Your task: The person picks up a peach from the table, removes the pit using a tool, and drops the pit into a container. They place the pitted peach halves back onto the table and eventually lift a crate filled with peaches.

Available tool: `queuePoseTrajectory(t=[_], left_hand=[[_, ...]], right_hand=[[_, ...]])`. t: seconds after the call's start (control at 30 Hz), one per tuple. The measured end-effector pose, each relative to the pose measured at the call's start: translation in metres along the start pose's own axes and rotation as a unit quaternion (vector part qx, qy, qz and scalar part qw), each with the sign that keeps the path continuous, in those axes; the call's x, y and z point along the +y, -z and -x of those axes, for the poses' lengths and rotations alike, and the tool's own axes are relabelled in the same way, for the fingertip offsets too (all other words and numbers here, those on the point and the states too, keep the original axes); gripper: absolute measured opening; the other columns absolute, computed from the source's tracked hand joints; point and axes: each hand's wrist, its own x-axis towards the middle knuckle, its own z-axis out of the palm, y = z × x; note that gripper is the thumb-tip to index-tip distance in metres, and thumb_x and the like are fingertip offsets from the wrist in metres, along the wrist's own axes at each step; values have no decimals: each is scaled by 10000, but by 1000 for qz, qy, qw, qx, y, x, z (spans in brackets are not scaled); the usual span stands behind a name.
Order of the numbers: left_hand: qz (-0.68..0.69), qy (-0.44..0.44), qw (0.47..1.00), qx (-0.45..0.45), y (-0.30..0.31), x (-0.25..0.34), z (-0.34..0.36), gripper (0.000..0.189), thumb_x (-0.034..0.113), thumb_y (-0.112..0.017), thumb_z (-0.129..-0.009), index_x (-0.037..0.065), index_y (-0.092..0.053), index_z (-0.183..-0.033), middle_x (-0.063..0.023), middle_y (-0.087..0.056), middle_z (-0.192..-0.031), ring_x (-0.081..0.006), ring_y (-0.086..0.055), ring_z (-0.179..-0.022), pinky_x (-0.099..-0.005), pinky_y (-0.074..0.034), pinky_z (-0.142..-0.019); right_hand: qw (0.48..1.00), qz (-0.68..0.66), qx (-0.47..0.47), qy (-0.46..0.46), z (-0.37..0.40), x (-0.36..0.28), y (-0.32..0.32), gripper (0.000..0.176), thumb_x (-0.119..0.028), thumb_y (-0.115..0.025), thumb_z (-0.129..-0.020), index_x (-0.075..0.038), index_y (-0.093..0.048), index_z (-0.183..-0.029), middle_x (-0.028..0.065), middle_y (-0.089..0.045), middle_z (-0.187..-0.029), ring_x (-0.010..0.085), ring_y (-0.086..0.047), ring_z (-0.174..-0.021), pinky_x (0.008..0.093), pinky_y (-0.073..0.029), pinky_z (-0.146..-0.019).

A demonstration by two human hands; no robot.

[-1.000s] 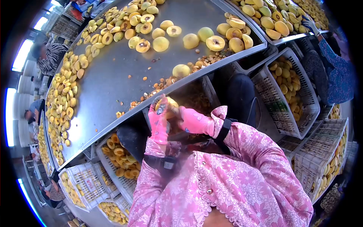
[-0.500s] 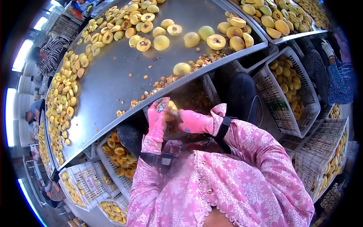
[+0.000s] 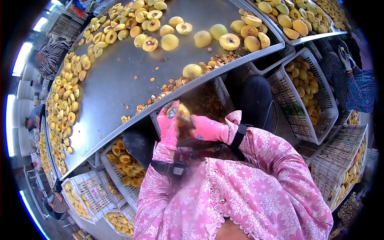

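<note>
Held peach [image 3: 182, 112] is showing only as a yellow sliver: the left hand [image 3: 169, 126] is wrapping round it and covering most of it. Right hand [image 3: 208, 130] is pressing in from the right, fingertips hidden behind the fruit; whether it is gripping a tool cannot be told. Counter [image 3: 120, 80] is running past the top edge. Crate [image 3: 120, 160] is lying partly under the counter's near rim.

One head-worn camera looked forward and steeply down through a wide fisheye lens. The worktop [image 3: 120, 80] stretched just ahead, while the left hand [image 3: 169, 126] and right hand [image 3: 208, 129] sat close beneath its near edge.
</note>
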Motion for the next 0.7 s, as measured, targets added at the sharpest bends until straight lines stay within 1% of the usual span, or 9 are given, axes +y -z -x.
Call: queuePoseTrajectory(t=[0.03,0.13,0.23,0.27,0.3,0.37,0.47,0.57,0.7], left_hand=[[9,6,1000,-3,-3,2,0,283,195,-718,-807,1,-636,-997,-50,-649,-881,-107,-597,-724,-229,-491,-641],[-2,-8,1000,17,-10,3,7,257,196,-715,-811,9,-637,-969,-46,-647,-851,-104,-596,-710,-226,-492,-629],[32,0,999,28,-10,-13,4,231,188,-694,-828,7,-639,-962,-67,-661,-883,-121,-616,-741,-240,-506,-653],[38,-1,999,35,-10,-15,3,226,184,-680,-839,3,-640,-970,-78,-664,-899,-136,-629,-758,-252,-518,-672],[42,-3,998,41,-10,-17,3,223,179,-666,-851,-1,-640,-979,-90,-667,-916,-150,-642,-775,-264,-530,-692],[46,-23,998,35,-12,-17,7,261,221,-630,-877,10,-623,-1030,-107,-659,-957,-174,-641,-775,-298,-544,-669],[67,-18,998,2,-10,-17,7,330,289,-571,-909,49,-576,-1135,-128,-634,-1032,-218,-639,-809,-350,-562,-660],[145,20,988,-52,-11,-9,15,383,323,-557,-913,62,-538,-1193,-128,-608,-1096,-234,-633,-866,-361,-564,-674],[165,-1,984,-65,-9,-15,12,428,375,-545,-910,81,-516,-1220,-121,-590,-1126,-245,-626,-905,-367,-559,-709]], right_hand=[[989,59,65,118,-7,-11,-6,250,-149,-576,-822,17,-488,-986,185,-589,-757,325,-602,-715,387,-468,-621],[984,172,36,-33,16,-28,5,253,-142,-571,-825,9,-494,-1013,241,-608,-911,373,-606,-859,405,-463,-705],[988,146,43,21,20,-23,2,255,-145,-572,-829,14,-486,-1008,224,-589,-846,357,-596,-773,389,-460,-672],[992,102,64,47,21,-24,-1,189,-140,-554,-839,-5,-478,-947,142,-544,-734,262,-544,-581,346,-446,-537],[999,-11,22,-33,22,-25,0,160,-138,-544,-843,-19,-472,-922,112,-521,-712,223,-509,-542,326,-426,-500],[952,-232,-64,-190,32,-63,10,113,-135,-526,-852,-47,-459,-872,52,-475,-669,145,-440,-466,287,-386,-425],[908,-369,-125,-152,31,-56,10,96,-142,-515,-859,-87,-446,-821,6,-459,-632,74,-402,-431,234,-334,-376],[872,-435,-180,-131,32,-54,7,124,-150,-528,-859,-105,-453,-772,-27,-424,-583,62,-382,-421,213,-312,-372],[835,-512,-164,-118,41,-65,3,179,-143,-536,-859,-121,-446,-706,-52,-389,-556,45,-359,-412,192,-291,-365]])
